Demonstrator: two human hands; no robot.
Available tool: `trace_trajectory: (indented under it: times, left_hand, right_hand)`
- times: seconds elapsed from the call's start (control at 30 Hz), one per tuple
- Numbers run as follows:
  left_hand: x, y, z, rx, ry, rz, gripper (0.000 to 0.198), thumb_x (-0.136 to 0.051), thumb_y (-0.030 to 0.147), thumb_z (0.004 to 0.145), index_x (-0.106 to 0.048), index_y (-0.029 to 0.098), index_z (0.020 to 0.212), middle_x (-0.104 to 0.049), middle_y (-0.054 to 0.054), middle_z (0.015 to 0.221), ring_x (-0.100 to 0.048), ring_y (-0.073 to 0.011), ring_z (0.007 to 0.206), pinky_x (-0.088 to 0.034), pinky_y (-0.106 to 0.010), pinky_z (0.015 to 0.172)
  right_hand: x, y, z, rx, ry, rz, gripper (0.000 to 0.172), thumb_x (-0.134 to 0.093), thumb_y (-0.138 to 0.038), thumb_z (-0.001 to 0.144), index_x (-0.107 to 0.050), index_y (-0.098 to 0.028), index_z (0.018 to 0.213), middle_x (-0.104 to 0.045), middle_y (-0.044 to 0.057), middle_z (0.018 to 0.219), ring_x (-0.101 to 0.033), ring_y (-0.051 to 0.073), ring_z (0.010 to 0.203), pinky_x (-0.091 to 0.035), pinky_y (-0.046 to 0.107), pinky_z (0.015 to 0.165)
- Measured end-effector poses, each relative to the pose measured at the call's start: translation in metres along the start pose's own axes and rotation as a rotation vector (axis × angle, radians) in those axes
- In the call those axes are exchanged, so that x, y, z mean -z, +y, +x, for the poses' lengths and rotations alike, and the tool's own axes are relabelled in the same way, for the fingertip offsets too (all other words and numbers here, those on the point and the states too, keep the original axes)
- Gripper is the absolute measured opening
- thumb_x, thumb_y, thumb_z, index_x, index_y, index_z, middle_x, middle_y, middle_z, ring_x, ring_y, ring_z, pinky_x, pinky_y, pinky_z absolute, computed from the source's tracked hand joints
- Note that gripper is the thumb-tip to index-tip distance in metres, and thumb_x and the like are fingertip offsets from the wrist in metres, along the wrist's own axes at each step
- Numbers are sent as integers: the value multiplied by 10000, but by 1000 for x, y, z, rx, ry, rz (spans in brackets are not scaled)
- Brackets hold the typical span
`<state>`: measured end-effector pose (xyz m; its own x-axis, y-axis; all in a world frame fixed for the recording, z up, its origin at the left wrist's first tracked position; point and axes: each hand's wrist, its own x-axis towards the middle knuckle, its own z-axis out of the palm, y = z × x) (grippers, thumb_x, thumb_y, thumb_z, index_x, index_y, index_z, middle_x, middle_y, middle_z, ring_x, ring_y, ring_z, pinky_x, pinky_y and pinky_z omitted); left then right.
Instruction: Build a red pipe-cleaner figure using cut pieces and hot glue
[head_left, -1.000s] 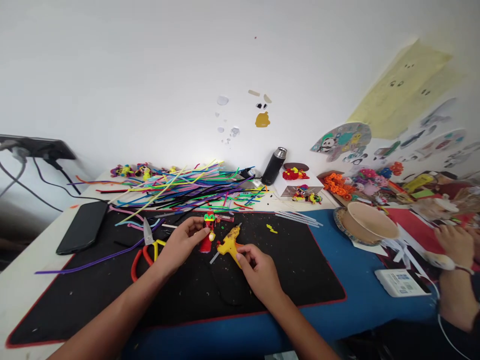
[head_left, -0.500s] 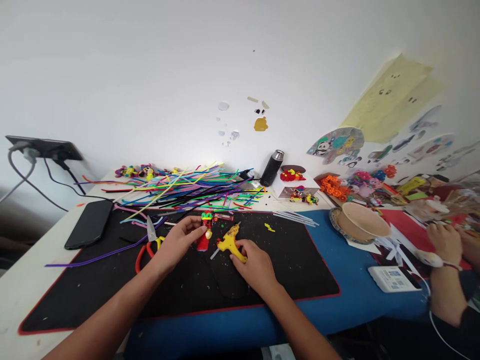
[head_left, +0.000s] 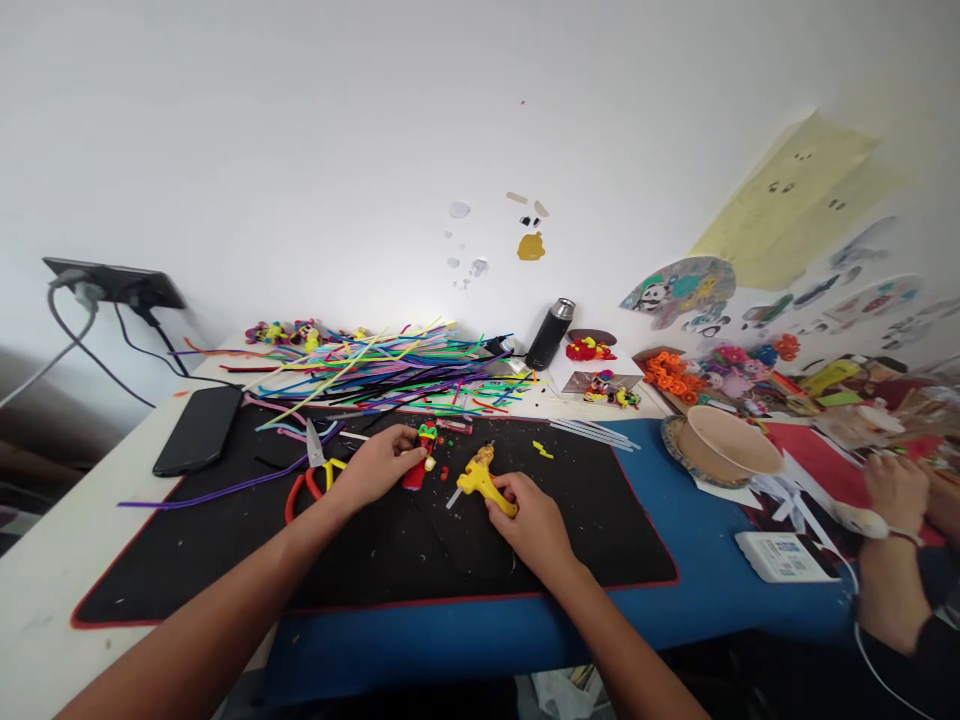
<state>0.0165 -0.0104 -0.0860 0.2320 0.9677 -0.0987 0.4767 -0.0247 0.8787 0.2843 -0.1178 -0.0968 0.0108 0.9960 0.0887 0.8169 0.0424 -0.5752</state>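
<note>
My left hand (head_left: pixel 386 465) is closed around a small red craft figure (head_left: pixel 427 438) with a green top and a pale yellow blob on its side. My fingers cover part of it, and its red lower end points down at the mat. In my right hand (head_left: pixel 529 515) is the handle of a yellow glue gun (head_left: pixel 484 482), its smudged nozzle pointing up and away from me. A clear glue stick (head_left: pixel 454 498) juts from its back. The gun is to the right of the figure, apart from it. Scissors (head_left: pixel 313 470) with red and yellow handles lie left of my left hand.
Pipe cleaners (head_left: pixel 375 370) are heaped behind the black mat (head_left: pixel 600 540). A phone (head_left: pixel 199 430) lies left, a black thermos (head_left: pixel 551 335) stands behind. Clear glue sticks (head_left: pixel 596 435) and a bowl (head_left: pixel 731 440) are on the right, near another person's hand (head_left: pixel 896 490).
The view has turned a little left, so most things appear shifted right. My right hand has drawn the glue gun slightly rightward from the figure. Both hands keep their hold.
</note>
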Motion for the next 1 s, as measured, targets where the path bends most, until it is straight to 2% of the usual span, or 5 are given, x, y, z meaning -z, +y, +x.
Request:
trace_trajectory:
  times: [0.2,0.37,0.6,0.87,1.0]
  left_hand:
    - [-13,-2,3,2,22,188,560,-624,477,851,-631,157,1310,-763,-57,923,-737,-275,867,-511,-347,768]
    - [-17,0,-1,-15,23,310,581,-633,383,897,-560,158,1428,-781,-57,944,-750,-274,899,-488,-333,761]
    - [-22,4,-6,-43,18,382,601,-617,352,936,-512,142,1490,-776,-59,966,-757,-284,935,-489,-339,774]
    - [-21,1,-6,-60,11,385,561,-606,354,952,-540,156,1472,-779,-52,957,-756,-274,902,-492,-337,761]
    - [-18,2,-3,-62,25,380,520,-600,346,959,-563,151,1440,-785,-59,969,-762,-276,919,-506,-338,781]
  right_hand:
    - [4,0,-1,-4,-67,-62,243,-696,-290,914,-716,-244,1153,-725,31,1010,-693,211,816,-453,302,727]
    - [3,0,-1,-34,-67,-31,250,-693,-330,924,-712,-256,1162,-714,23,984,-695,213,822,-462,302,730]
    - [-4,2,-4,-45,-17,-25,258,-673,-343,932,-714,-254,1170,-712,22,968,-705,214,807,-485,308,740]
    - [0,-4,1,-41,-94,-75,346,-738,-331,899,-688,-266,1236,-737,31,1024,-718,229,848,-499,317,757]
    - [-3,-5,2,-66,-79,-90,338,-731,-315,901,-686,-256,1231,-743,30,1012,-719,225,844,-500,313,756]
